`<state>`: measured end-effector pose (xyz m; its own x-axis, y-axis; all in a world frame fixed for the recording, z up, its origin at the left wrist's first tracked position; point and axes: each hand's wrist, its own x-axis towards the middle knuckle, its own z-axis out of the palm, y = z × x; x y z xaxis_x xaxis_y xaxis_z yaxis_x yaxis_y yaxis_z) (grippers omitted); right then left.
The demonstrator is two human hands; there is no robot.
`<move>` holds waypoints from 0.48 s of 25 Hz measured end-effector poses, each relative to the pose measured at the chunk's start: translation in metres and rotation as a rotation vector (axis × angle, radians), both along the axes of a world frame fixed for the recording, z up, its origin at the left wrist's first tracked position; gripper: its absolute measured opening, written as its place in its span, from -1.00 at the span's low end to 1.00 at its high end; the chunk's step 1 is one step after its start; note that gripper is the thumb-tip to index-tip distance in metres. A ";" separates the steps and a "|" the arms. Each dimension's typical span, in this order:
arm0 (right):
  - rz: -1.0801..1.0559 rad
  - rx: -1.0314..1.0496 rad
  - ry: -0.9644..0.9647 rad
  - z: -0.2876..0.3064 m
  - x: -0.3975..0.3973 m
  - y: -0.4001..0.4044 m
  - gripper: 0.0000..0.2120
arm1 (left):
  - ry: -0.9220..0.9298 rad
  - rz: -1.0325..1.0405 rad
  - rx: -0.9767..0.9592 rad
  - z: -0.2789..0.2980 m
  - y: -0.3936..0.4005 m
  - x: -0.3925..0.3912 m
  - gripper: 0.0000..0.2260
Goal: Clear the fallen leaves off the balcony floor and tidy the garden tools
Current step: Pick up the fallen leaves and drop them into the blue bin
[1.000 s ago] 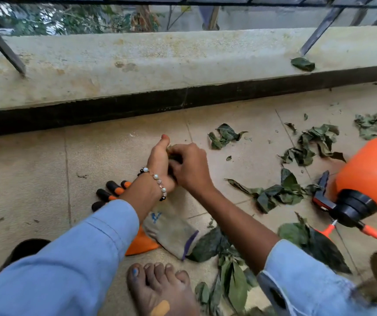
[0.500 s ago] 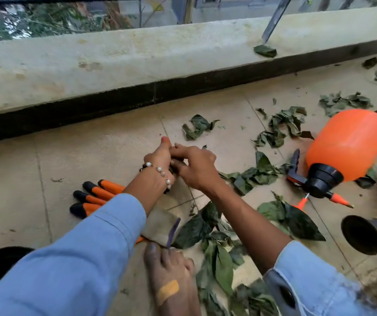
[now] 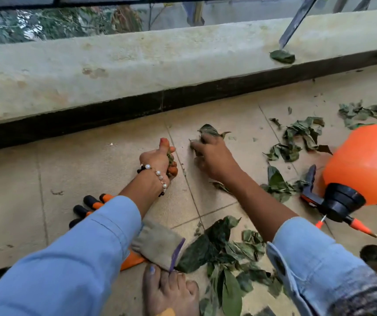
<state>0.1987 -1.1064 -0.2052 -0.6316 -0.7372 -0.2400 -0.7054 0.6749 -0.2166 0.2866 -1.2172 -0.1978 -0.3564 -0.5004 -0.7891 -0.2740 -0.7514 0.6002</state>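
Nearest me, by my bare foot (image 3: 171, 290), a heap of green leaves (image 3: 226, 254) lies on the tiled floor (image 3: 12, 179), its edge touching the cuff of a grey gardening glove (image 3: 158, 245) with orange-and-black fingertips. These leaves look limp and feather-light; I judge they crumple without resistance, so I scoop them in bunches from underneath rather than pinching single blades, and a loose grip would shed them.

Further out, my left hand (image 3: 160, 160) is fisted around a small wad of leaves, thumb up, just above the tiles. My right hand (image 3: 210, 156) reaches beyond it, fingers curled over a curled leaf clump (image 3: 210, 131) that sits at its fingertips; the fingers appear to be closing on it, though blur keeps me from telling whether the clump is truly gripped.

To the right an orange pressure sprayer (image 3: 365, 165) lies on its side among more scattered leaves (image 3: 297, 142). Rigid and smooth, it is probably best taken at the black neck.

Farthest, one leaf (image 3: 282, 57) rests on the concrete ledge (image 3: 137, 65).
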 end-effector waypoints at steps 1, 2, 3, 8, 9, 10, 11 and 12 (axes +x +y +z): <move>0.018 -0.006 0.029 -0.008 0.002 0.000 -0.63 | 0.007 -0.001 0.009 -0.001 -0.001 -0.001 -0.61; 0.023 -0.039 0.056 -0.012 0.003 0.001 -0.69 | 0.013 -0.004 0.017 0.000 -0.002 -0.002 -0.60; 0.011 -0.080 0.048 -0.013 0.002 0.001 -0.73 | 0.018 -0.008 0.023 0.000 -0.003 -0.003 -0.60; -0.408 -0.475 -0.104 0.012 -0.020 -0.013 -0.57 | 0.002 -0.029 0.101 0.005 -0.007 0.001 -0.60; -0.490 -0.484 -0.152 0.014 -0.024 -0.014 -0.43 | 0.001 -0.033 0.106 0.005 -0.007 0.002 -0.61; -0.516 -0.393 -0.167 0.012 -0.027 -0.014 -0.35 | 0.002 -0.038 0.107 0.006 -0.008 0.003 -0.61; -0.501 -0.265 -0.175 0.010 -0.030 -0.014 -0.38 | 0.003 -0.039 0.105 0.008 -0.009 0.004 -0.61; -0.475 -0.161 -0.169 0.005 -0.032 -0.014 -0.48 | 0.005 -0.040 0.101 0.008 -0.010 0.006 -0.61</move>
<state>0.1669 -1.1201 -0.2003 -0.8671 -0.4155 -0.2748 -0.2765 0.8602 -0.4285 0.2924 -1.2273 -0.1894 -0.3786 -0.4039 -0.8328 -0.3024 -0.7964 0.5237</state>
